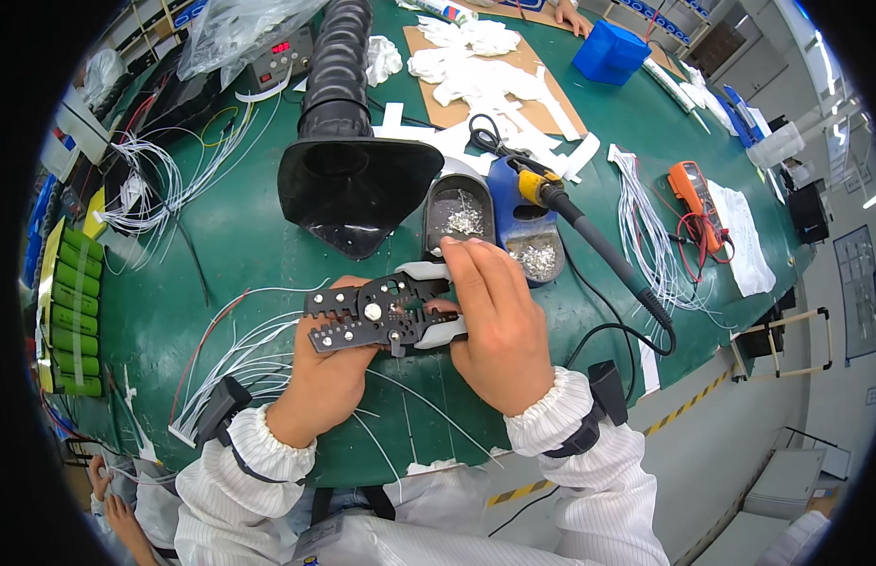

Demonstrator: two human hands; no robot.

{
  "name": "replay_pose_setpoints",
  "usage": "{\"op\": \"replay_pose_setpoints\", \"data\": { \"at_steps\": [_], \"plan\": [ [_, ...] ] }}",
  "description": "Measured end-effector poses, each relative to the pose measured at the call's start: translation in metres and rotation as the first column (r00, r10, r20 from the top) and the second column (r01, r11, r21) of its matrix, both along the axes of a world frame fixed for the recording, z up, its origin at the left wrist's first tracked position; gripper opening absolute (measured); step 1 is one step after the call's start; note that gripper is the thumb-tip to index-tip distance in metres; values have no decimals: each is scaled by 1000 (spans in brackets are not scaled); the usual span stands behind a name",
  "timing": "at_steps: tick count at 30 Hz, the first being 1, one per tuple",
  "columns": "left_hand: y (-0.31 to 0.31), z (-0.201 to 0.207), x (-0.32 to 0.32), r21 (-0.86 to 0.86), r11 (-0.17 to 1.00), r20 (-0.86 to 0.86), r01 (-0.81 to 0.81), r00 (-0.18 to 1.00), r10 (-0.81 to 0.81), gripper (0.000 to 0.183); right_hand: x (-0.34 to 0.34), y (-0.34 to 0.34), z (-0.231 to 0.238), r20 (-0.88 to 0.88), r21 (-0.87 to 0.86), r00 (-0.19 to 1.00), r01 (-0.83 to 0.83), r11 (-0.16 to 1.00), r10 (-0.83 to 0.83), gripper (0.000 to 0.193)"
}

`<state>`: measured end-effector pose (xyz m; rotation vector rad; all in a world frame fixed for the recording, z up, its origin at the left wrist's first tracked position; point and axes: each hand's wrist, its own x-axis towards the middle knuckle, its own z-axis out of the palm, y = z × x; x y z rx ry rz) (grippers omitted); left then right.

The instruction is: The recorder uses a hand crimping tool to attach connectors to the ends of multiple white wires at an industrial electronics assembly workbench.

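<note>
My right hand (499,330) is closed around the grey handles of a black wire stripper (372,310). The tool lies sideways, its jaws pointing left over my left hand (326,387). That hand is closed, with its fingertips partly hidden under the jaws. White wires (254,363) run from a connector (183,433) at the lower left into my left hand, and a few loose ends come out on its right side. Whether a wire sits between the jaws cannot be made out.
A black fume hose hood (358,189) stands beyond my hands. A soldering iron (551,193) rests in its blue stand (513,179), beside a solder-scrap tray (433,212). Green battery cells (76,307) stand at left. More wires (636,217) and an orange multimeter (694,203) lie right.
</note>
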<state>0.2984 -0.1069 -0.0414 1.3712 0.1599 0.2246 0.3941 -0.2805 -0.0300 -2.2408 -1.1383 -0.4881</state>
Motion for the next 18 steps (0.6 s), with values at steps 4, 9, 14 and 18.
{"op": "replay_pose_setpoints", "data": {
  "at_steps": [4,9,14,18],
  "plan": [
    [0,-1,1,12,1000,12,-5,1000,5,31,0,1,-1,-1,1,1000,0,1000,0,73],
    [1,-3,0,40,999,25,15,1000,-16,28,0,0,-1,-24,-2,1000,-2,1000,2,75],
    [-1,-2,-1,-37,999,14,-3,1000,4,30,-1,0,1,-21,-21,1000,-4,1000,4,76],
    [-2,-3,-1,-67,998,20,6,1000,-5,30,0,-1,-1,-14,-17,1000,1,1000,-1,76]
  ]
}}
